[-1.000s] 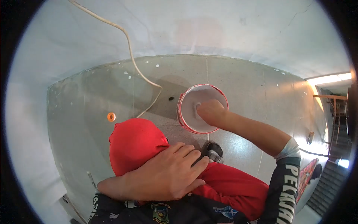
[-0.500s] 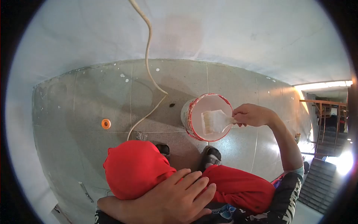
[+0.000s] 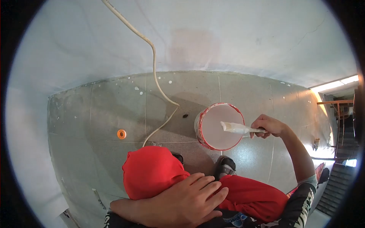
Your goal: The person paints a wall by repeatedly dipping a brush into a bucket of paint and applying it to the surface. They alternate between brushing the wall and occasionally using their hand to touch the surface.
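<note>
1. Room: a pale wall (image 3: 247, 41) meets a grey tiled floor (image 3: 110, 110) marked with white spots; daylight enters at the far right
2. Paintbrush (image 3: 236, 128): located over the mouth of the bucket (image 3: 198, 127), bristle end pointing left, seen edge-on and coated white; contact with the rim cannot be confirmed
3. Right hand (image 3: 269, 126): closed around the brush handle, just to the right of the bucket
4. Bucket: standing on the floor, rim smeared red and white, pale interior visible
5. Left hand (image 3: 194, 199): laid across the red trousers (image 3: 152, 173) near the raised left knee, fingers extended and slightly parted; whether anything lies under the palm cannot be told
6. Right sandal (image 3: 227, 166): on the floor just below the bucket
7. Dark speck (image 3: 185, 116): on the floor, near the bucket's left side
8. Cream cable (image 3: 154, 57): runs down in front of the wall, bends left of the bucket and ends from view near the left knee
9. Orange ring (image 3: 121, 134): on the floor, well apart from the bucket, left of the cable
</note>
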`<state>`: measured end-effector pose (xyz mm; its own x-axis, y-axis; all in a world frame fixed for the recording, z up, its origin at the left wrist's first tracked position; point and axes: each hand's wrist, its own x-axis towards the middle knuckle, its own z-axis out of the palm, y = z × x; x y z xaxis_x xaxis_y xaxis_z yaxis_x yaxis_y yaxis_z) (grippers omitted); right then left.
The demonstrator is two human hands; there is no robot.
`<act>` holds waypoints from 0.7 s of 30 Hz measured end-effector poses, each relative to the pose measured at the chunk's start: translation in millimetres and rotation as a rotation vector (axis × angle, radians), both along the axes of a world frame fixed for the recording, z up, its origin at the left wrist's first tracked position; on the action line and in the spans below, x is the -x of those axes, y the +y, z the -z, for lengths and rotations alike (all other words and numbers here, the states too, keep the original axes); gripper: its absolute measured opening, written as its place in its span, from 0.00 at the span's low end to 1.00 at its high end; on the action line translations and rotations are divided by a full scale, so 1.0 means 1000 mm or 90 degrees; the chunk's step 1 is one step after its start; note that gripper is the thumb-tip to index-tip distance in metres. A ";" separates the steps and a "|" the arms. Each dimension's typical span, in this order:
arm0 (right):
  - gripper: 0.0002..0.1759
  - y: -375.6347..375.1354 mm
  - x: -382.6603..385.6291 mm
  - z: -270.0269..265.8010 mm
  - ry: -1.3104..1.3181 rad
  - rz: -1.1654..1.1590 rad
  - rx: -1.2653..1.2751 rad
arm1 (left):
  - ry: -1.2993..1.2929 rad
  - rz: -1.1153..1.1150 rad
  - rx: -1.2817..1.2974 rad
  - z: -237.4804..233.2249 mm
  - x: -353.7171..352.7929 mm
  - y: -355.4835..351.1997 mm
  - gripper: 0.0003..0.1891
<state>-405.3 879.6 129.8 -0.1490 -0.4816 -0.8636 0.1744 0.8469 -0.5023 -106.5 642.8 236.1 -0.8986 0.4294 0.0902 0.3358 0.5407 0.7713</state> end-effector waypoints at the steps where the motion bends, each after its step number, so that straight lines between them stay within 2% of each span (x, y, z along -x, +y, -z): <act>1: 0.20 0.005 0.002 0.004 -0.028 0.031 0.014 | 0.003 -0.007 0.001 -0.001 0.002 0.002 0.26; 3: 0.20 0.012 0.007 0.009 -0.057 0.060 0.030 | 0.008 -0.015 0.005 -0.001 0.008 0.004 0.25; 5: 0.21 0.017 0.012 0.012 -0.081 0.079 0.082 | -0.047 0.036 -0.018 0.006 0.017 0.004 0.27; 9: 0.22 0.029 0.015 0.021 -0.089 0.113 0.138 | -0.010 0.033 -0.003 0.024 0.013 0.009 0.28; 11: 0.22 0.030 0.017 0.020 -0.091 0.148 0.236 | -0.028 0.043 0.032 0.025 0.017 0.008 0.28; 13: 0.21 0.028 0.012 0.012 -0.070 0.176 0.267 | -0.045 0.046 0.028 0.027 0.018 0.010 0.28; 15: 0.20 0.015 0.011 0.001 -0.048 0.200 0.295 | -0.061 0.047 0.022 0.030 0.018 0.011 0.27; 17: 0.20 -0.005 0.007 -0.008 -0.051 0.249 0.434 | -0.072 0.065 0.030 0.030 0.017 0.010 0.26; 18: 0.20 -0.020 0.004 -0.014 -0.050 0.241 0.428 | -0.069 0.057 0.024 0.027 0.017 0.008 0.26; 20: 0.21 -0.053 0.001 -0.025 -0.019 0.299 0.491 | -0.103 0.110 0.012 0.018 0.019 0.004 0.24; 21: 0.18 -0.069 0.001 -0.027 -0.060 0.294 0.525 | -0.095 0.104 0.004 0.019 0.015 0.004 0.24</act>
<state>-406.3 810.6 156.8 -0.4240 -0.8562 -0.2953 0.4740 0.0680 -0.8779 -121.6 647.2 217.2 -0.8202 0.5705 -0.0414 0.3024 0.4938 0.8153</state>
